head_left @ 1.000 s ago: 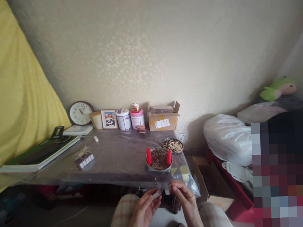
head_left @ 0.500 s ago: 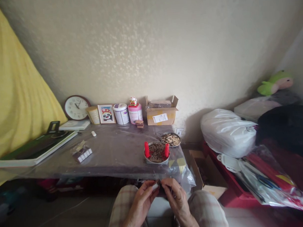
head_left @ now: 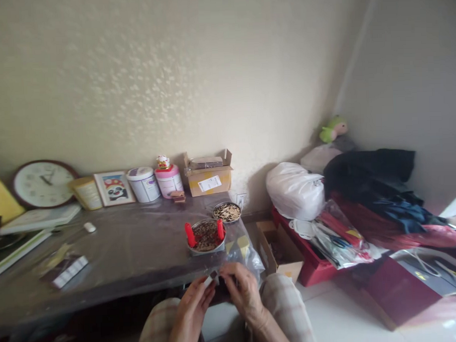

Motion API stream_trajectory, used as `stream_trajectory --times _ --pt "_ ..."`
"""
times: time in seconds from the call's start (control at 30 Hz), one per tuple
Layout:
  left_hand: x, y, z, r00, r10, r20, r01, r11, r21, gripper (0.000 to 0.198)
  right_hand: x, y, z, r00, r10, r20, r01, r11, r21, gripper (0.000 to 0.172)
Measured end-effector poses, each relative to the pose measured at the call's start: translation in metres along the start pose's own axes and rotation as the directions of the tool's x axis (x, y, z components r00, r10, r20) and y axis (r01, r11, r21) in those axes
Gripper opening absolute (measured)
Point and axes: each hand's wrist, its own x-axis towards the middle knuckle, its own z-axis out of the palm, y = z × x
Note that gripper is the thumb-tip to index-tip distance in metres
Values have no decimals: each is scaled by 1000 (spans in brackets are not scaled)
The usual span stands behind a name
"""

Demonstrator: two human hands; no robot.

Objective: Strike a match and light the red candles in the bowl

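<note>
My left hand [head_left: 191, 309] and my right hand [head_left: 243, 294] meet just below the table's front edge, above my lap. Both have fingers curled and pinched around a small light-and-dark object [head_left: 212, 278] held between them; I cannot make out what it is. Right behind the hands on the table [head_left: 141, 249] stands a round metal dish [head_left: 206, 237] of dark bits with two red pieces standing in it. A second metal dish [head_left: 226, 211] holds pale sticks, further back.
A clock [head_left: 42, 183], a framed panda picture [head_left: 114, 188], two tubs [head_left: 155, 182] and a cardboard box [head_left: 209, 176] line the wall. Small boxes [head_left: 69, 269] lie at left. An open carton [head_left: 280, 249], a white bag [head_left: 294, 190] and piled clothes [head_left: 374, 191] fill the floor at right.
The view has swung to the right, showing more of the pile on the floor and less of the yellow curtain. Both hands stay together on the small object, slightly lower and closer.
</note>
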Motion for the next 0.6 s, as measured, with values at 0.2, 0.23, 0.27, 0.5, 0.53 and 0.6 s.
stream_trajectory --times 0.2,0.23,0.27,0.5,0.53,0.6 --pt "-7 11 22 998 67 -7 -67 998 -6 22 13 -37 -31 983 -126 -135 127 992 1 22" --pt "-8 12 25 997 79 11 -79 997 -4 21 11 -36 -31 983 -159 -90 159 987 -10 23" --pt "-11 13 28 995 93 33 -93 996 2 21 9 -32 -29 982 -185 -35 184 983 -30 23" --pt "-24 19 25 987 133 92 -142 985 102 24 1 28 -17 978 104 -181 -130 981 -141 14" --pt "-24 21 23 989 129 76 -136 985 104 24 2 30 -18 971 125 -202 -149 983 -109 13" --pt "-25 25 15 992 116 52 -121 987 103 23 6 29 -22 956 177 -233 -188 982 -28 12"
